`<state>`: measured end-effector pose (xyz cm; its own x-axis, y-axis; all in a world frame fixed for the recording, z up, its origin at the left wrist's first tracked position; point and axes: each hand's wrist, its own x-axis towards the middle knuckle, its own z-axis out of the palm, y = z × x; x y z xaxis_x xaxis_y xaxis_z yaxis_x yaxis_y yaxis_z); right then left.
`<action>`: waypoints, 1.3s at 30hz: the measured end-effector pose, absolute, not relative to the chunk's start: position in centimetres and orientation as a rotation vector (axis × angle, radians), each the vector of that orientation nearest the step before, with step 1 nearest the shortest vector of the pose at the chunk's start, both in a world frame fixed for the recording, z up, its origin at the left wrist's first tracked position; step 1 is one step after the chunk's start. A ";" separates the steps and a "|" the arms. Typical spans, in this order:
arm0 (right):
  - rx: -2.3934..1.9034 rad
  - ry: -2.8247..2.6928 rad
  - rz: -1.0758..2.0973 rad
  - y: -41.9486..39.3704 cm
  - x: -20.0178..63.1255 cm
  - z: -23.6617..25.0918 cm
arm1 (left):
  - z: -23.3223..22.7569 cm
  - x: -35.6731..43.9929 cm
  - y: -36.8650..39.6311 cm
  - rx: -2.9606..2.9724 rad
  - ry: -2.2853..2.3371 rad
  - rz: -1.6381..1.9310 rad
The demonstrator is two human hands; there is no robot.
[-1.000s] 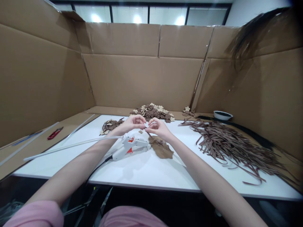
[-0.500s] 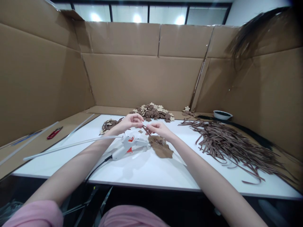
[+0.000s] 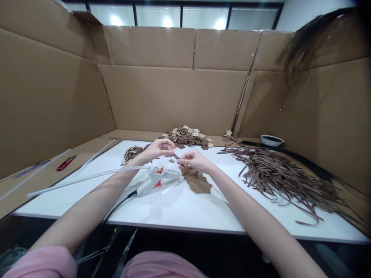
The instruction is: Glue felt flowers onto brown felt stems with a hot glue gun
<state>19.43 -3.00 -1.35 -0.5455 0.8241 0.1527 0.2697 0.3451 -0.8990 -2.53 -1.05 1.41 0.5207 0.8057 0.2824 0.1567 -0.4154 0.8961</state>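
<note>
Between my two hands runs a thin brown strip [image 3: 176, 156], like a leather cord. My left hand [image 3: 160, 150] is closed in a pinch on its upper end. Lower on the strip, the fingers of my right hand [image 3: 193, 160] are closed around it. Just below the hands a white hot glue gun [image 3: 156, 178] rests on the white table, a long clear glue stick [image 3: 87, 180] sticking out of its back. Its nozzle points at a brown, glue-smeared scrap [image 3: 199, 184] lying under my right hand. A small brown piece [image 3: 171, 161] lies beyond the gun.
A pile of brown and beige flower-shaped pieces [image 3: 188, 137] is at the back, a smaller pile [image 3: 133, 153] left of it. Many brown strips [image 3: 278, 170] lie at right, near a white bowl [image 3: 271, 140]. A red cutter [image 3: 66, 163] lies left. Cardboard walls [image 3: 174, 96] surround the table.
My right hand has slid down and slightly left along the brown strip. My left hand has barely moved and still pinches it.
</note>
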 end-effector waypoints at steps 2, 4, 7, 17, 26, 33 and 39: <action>-0.972 -2.000 1.179 -3.1 19.5 -1.2 | 1.6 -2.5 -1.2 1.883 0.815 0.924; -0.975 -2.002 1.185 -3.1 19.5 -1.1 | 1.7 -2.5 -1.3 1.887 0.826 0.916; -0.972 -2.006 1.196 -3.1 19.6 -1.0 | 1.7 -2.6 -1.4 1.897 0.836 0.903; -0.989 -1.988 1.237 -3.1 19.6 -1.0 | 1.8 -2.5 -1.4 1.899 0.851 0.923; -0.992 -2.027 1.216 -3.2 19.7 -0.8 | 1.2 -2.4 -1.1 1.891 0.798 0.928; -0.890 -1.999 1.219 -2.9 19.7 -1.0 | 0.1 -1.6 -0.3 1.819 0.697 0.889; -0.886 -1.994 1.215 -2.7 19.6 -1.3 | -0.2 -1.3 -0.3 1.805 0.674 0.878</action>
